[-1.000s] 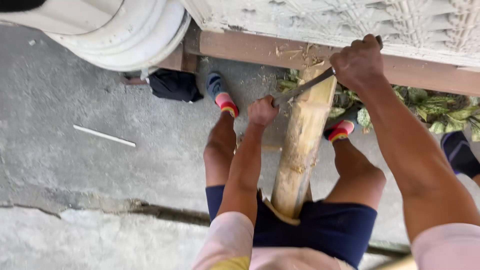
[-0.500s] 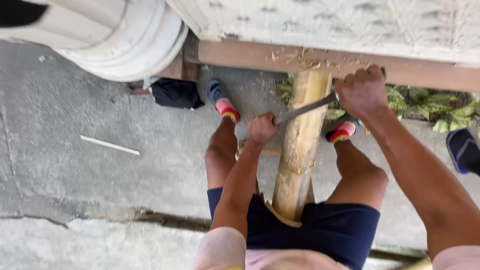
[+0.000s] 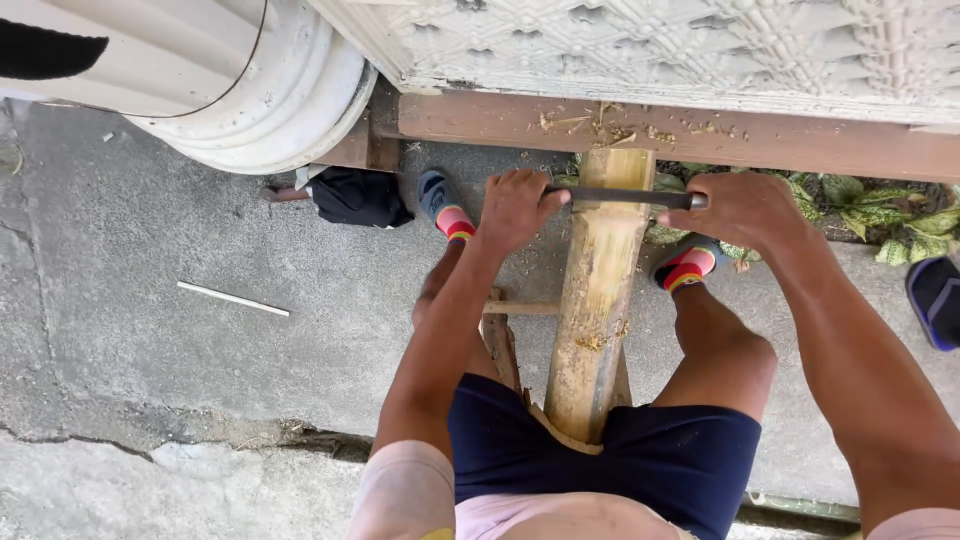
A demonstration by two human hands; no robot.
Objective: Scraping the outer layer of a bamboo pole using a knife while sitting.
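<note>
Bamboo (image 3: 597, 310) looks partly scraped, shavings (image 3: 610, 128) lying; left hand (image 3: 512, 208) and right hand (image 3: 742, 208) fully clench blade (image 3: 620, 198) across its top.

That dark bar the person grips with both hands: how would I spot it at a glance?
Start at the thick bamboo pole running up from the person's lap toward the brown wooden ledge. Near its far end, a thin dark metal blade lies straight across it, with the left hand on one end and the right hand on the other. It is the only dark, straight crosspiece on the pale pole.
</note>
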